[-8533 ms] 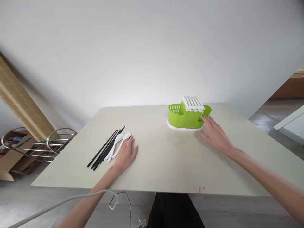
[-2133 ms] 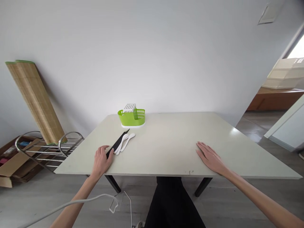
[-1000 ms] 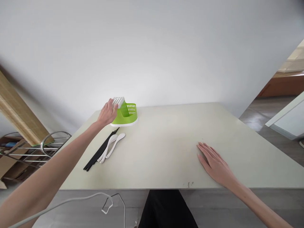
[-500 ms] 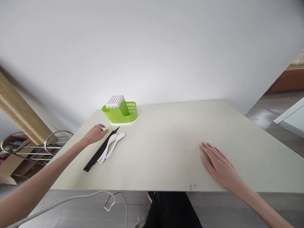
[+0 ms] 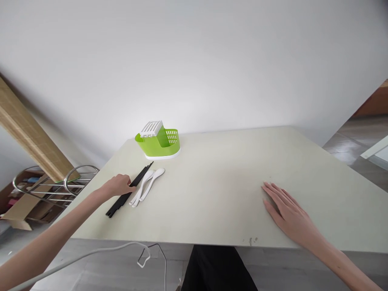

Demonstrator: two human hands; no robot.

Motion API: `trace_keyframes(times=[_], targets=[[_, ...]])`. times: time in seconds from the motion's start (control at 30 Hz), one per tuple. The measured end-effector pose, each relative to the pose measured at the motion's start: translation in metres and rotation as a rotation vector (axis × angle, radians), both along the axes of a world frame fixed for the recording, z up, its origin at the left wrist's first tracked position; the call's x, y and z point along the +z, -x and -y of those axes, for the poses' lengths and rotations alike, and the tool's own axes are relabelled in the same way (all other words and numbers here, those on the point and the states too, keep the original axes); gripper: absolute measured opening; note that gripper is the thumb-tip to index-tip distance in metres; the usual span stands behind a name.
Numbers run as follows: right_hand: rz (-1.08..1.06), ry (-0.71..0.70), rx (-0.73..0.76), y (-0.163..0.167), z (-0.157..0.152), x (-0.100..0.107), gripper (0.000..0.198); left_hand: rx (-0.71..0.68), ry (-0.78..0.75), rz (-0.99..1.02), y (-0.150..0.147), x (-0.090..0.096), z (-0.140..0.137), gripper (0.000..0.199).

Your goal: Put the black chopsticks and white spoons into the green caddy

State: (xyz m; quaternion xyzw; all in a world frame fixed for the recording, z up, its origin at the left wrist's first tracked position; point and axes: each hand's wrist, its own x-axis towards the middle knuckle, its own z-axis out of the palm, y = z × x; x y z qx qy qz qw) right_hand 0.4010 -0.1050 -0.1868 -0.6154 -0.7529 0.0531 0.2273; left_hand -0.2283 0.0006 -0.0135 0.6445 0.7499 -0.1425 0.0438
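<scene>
A bundle of black chopsticks (image 5: 120,202) lies aslant on the left part of the table. My left hand (image 5: 118,186) is closed around the middle of the bundle, thumb on its right side and the other fingertips partly hidden. Just right of the chopsticks, white spoons (image 5: 149,188) rest close together, their handles toward me. Behind them stands a green cutlery holder (image 5: 156,148) with a white slotted top, a lattice-walled side and a white base. Over on the right, my right hand (image 5: 286,214) lies flat on the tabletop, fingers stretched out and holding nothing.
The pale table (image 5: 218,194) meets a white wall (image 5: 212,64) at the back. To the left are a metal rack (image 5: 72,184), a long cardboard piece (image 5: 33,133) and an open box (image 5: 22,208). A white cable (image 5: 100,249) hangs before the front edge.
My left hand has come down onto the chopsticks and its fingers have closed around them. The spoons have shifted slightly away from the bundle. My right hand stays flat; the view has turned slightly left.
</scene>
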Motion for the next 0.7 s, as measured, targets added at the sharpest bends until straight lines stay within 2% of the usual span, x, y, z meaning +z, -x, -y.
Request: trace_keyframes(times=[0.1, 0.23, 0.43, 0.57, 0.7], targets=[[0.008, -0.005, 0.009, 0.001, 0.001, 0.003, 0.066, -0.017, 0.084, -0.135, -0.004, 0.004, 0.001, 0.029], [0.019, -0.011, 0.012, 0.001, 0.002, 0.008, 0.063, -0.060, 0.080, -0.221, -0.010, 0.006, 0.006, 0.027], [0.015, -0.016, 0.006, 0.002, 0.003, 0.010, 0.061, 0.000, 0.024, -0.214, -0.010, 0.000, 0.021, 0.039], [0.015, -0.024, -0.002, 0.003, 0.004, 0.011, 0.060, 0.124, -0.147, -0.094, -0.007, 0.000, 0.031, 0.038], [0.020, -0.025, 0.006, 0.003, 0.003, 0.011, 0.060, 0.258, -0.523, 0.162, -0.024, 0.013, 0.040, 0.030]])
